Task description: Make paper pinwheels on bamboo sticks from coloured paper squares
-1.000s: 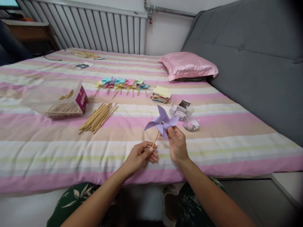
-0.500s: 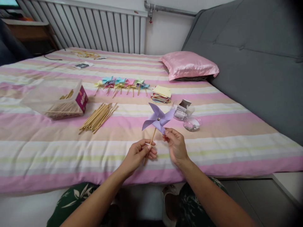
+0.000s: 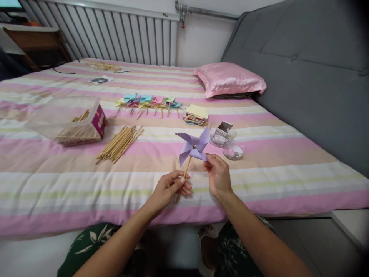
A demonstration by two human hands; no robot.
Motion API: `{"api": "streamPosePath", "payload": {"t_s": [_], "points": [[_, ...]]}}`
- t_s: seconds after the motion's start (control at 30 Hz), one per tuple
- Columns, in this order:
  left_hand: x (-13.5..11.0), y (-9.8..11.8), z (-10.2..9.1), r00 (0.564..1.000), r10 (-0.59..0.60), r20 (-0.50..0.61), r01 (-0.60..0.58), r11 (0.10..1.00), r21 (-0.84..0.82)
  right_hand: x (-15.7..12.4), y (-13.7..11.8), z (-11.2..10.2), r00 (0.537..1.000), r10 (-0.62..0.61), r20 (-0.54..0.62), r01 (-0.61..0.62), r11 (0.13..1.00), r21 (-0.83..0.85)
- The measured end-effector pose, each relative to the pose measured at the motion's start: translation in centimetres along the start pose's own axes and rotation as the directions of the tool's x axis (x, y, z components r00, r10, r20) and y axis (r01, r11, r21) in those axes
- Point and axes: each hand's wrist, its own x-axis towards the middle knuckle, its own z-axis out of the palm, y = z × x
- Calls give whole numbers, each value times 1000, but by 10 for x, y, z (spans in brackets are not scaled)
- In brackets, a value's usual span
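A purple paper pinwheel with a round metal centre is held up over the bed's front part. My left hand is closed around its thin wooden stick, thumb on top. With bent fingers, my right hand pinches the tip of the lower right blade. Behind the pinwheel, to the right, are an opened small box in a clear dish and a round clear dish with small metal bits. A stack of coloured paper squares lies farther back.
A bundle of wooden sticks lies left of my hands, beside a clear plastic tub holding more sticks. Several finished pinwheels lie in a row across the striped bed. A pink pillow rests by the grey headboard.
The pinwheel's blades have turned about the centre. My right hand has moved slightly right with the blade it pinches, while my left hand stays on the stick.
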Motion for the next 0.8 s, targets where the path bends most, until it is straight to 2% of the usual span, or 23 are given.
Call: {"api": "streamPosePath", "payload": {"t_s": [0.27,0.37,0.53,0.67,0.8], "points": [[0,1,0,999,20,-44,-23,998,-59,-6,2,2,999,-5,53,1,997,72],[0,2,0,998,22,-52,-26,997,-76,-13,5,3,986,-5,168,16,998,-65],[0,4,2,999,19,-36,-22,997,-72,-23,11,6,927,40,372,80,950,-302],[-1,4,3,1000,14,-10,-14,998,-63,-24,12,8,912,-22,409,178,920,-349],[-1,2,2,1000,16,-4,-16,999,-51,-24,10,9,910,-34,413,198,911,-362]]}}
